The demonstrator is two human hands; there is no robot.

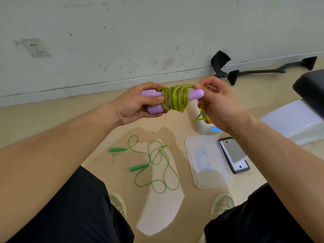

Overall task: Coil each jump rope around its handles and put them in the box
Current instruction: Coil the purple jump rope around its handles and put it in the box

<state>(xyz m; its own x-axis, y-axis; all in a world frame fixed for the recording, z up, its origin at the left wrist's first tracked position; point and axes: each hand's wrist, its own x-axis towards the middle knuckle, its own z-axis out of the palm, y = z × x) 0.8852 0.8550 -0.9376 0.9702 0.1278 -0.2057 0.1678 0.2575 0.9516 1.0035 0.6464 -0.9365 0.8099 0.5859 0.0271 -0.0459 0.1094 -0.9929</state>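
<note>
Purple-handled jump rope held mid-air between both hands, just above frame centre. Left hand at its 9 o'clock end, curled round both handles, thumb laid on top beside the coils. Right hand at the 3 o'clock end, pinching the cord near the handle tip; loose tail hanging below that hand.

Handles: smooth matte lilac plastic, rounded tips, side by side. Cord: glossy translucent yellow-green tubing, several tight turns round both.

Second jump rope at 6 o'clock on the floor, uncoiled: thin green cord in loose loops, two tapered green grips.

Box at 4 o'clock, white plastic, mostly hidden behind right hand. Translucent lid flat on the floor near it.
</note>
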